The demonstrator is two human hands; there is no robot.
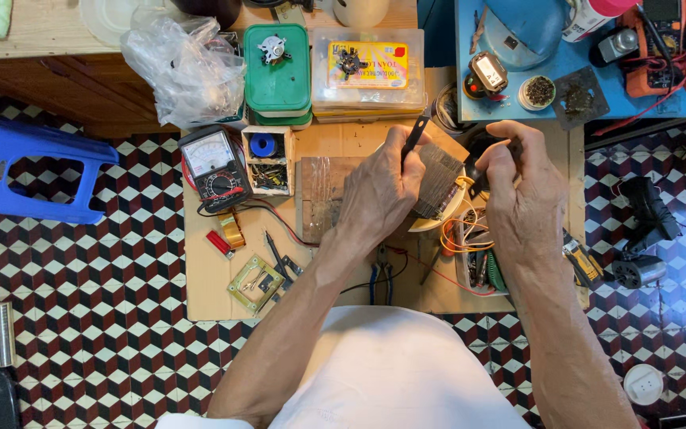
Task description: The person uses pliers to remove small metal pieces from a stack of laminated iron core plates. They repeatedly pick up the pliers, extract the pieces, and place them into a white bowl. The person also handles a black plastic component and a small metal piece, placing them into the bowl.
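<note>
My left hand (379, 187) grips a thin black tool (415, 133), held upright over a dark finned metal block (440, 179) that rests on a white bowl. My right hand (522, 187) is closed on a small black part (476, 171) at the block's right edge, where orange and yellow wires (458, 230) loop down. Both hands work above a low wooden board (224, 286) on the patterned floor. A worn wooden block (319, 195) lies just left of my left hand.
An analog multimeter (214, 167) with red and black leads sits left, beside a small parts box (267, 159). Green box (277, 71), clear case (368, 67) and a plastic bag (184, 67) stand behind. A blue stool (29, 167) is far left, a blue tray (589, 56) of tools upper right.
</note>
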